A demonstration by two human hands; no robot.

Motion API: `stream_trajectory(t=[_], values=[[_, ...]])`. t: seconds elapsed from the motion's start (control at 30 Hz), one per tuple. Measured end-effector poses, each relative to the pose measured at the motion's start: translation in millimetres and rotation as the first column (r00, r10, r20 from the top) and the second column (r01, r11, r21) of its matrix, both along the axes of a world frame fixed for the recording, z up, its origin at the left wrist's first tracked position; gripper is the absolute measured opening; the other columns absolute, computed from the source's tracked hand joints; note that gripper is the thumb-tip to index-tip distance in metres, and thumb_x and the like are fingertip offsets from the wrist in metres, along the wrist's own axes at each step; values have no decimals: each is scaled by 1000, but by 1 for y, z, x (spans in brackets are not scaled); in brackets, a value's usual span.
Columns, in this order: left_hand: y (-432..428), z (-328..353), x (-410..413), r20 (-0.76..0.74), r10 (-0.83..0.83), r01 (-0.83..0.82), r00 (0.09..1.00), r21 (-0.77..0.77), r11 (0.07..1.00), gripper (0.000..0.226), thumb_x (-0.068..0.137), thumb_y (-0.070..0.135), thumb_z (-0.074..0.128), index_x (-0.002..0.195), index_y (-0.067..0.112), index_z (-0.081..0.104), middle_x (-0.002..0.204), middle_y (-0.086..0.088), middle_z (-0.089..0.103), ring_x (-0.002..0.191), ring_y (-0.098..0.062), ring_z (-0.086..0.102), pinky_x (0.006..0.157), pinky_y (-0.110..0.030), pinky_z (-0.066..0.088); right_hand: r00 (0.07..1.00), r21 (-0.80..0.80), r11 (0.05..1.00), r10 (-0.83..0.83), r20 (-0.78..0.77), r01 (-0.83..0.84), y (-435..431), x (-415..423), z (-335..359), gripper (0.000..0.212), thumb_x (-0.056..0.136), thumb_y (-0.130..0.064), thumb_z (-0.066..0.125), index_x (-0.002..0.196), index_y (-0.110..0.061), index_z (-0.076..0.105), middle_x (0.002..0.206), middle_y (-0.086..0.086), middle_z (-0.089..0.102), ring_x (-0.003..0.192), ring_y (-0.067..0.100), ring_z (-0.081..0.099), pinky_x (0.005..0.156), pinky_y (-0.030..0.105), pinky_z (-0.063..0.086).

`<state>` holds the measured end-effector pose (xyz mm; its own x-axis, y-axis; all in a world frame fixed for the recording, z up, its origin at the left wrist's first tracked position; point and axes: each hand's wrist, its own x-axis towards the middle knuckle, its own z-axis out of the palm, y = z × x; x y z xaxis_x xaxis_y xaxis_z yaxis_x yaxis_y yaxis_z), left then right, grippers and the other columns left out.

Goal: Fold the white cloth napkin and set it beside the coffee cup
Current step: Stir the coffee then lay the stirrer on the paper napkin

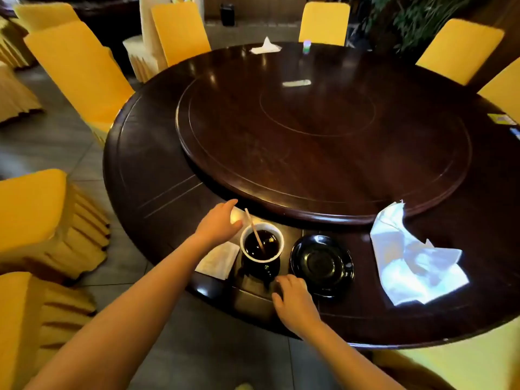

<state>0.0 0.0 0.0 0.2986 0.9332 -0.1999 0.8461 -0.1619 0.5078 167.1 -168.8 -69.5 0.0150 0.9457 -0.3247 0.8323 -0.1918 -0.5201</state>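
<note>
A white coffee cup [262,242] with dark liquid and a wooden stirrer stands near the table's front edge. A folded white napkin [219,260] lies flat just left of the cup. A second white cloth napkin [413,257] lies crumpled and unfolded to the right, past a black saucer [322,264]. My left hand [218,225] reaches palm down beyond the folded napkin, its fingers spread over a small white thing at the cup's far left. My right hand [292,301] rests with curled fingers on the table in front of the cup, holding nothing.
A raised turntable [323,136] fills the middle of the round dark wooden table [157,175]. A crumpled white napkin [266,46] lies at the far edge. Yellow-covered chairs [76,68] ring the table. Some coloured cards [503,119] sit at the right edge.
</note>
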Motion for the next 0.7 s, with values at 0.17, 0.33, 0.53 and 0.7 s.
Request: stream_trajectory(t=[0.17, 0.33, 0.53, 0.7], values=[[21, -6, 16, 50, -12, 13, 999, -21, 1000, 55, 88, 28, 57, 138, 15, 37, 132, -14, 52, 116, -30, 52, 95, -39, 42, 969, -1, 997, 79, 234, -81, -14, -19, -29, 61, 95, -43, 37, 147, -13, 23, 156, 11, 20, 144, 27, 15, 117, 40, 18], [28, -15, 18, 127, 6, 1, 992, -53, 999, 29, 87, 22, 59, 114, 12, 61, 112, -9, 68, 103, -23, 61, 86, -31, 44, 909, 3, 996, 83, 407, -92, -25, -20, -37, 67, 88, -54, 25, 132, -12, 51, 140, 11, 50, 129, 26, 48, 99, 42, 46], [29, -20, 20, 104, -26, 29, 994, -33, 999, 36, 83, 27, 64, 116, 14, 57, 106, -7, 66, 98, -23, 61, 80, -31, 45, 897, 10, 997, 68, 436, -81, -25, -21, -49, 67, 94, -55, 16, 137, -12, 44, 145, 12, 44, 132, 26, 43, 105, 45, 38], [30, -28, 27, 72, -63, 69, 995, -84, 994, 33, 86, 23, 60, 117, 13, 58, 108, -9, 67, 99, -21, 61, 78, -26, 42, 896, 6, 997, 67, 439, -77, -26, -22, -52, 67, 92, -56, 22, 140, -12, 40, 147, 12, 40, 135, 26, 40, 106, 46, 37]])
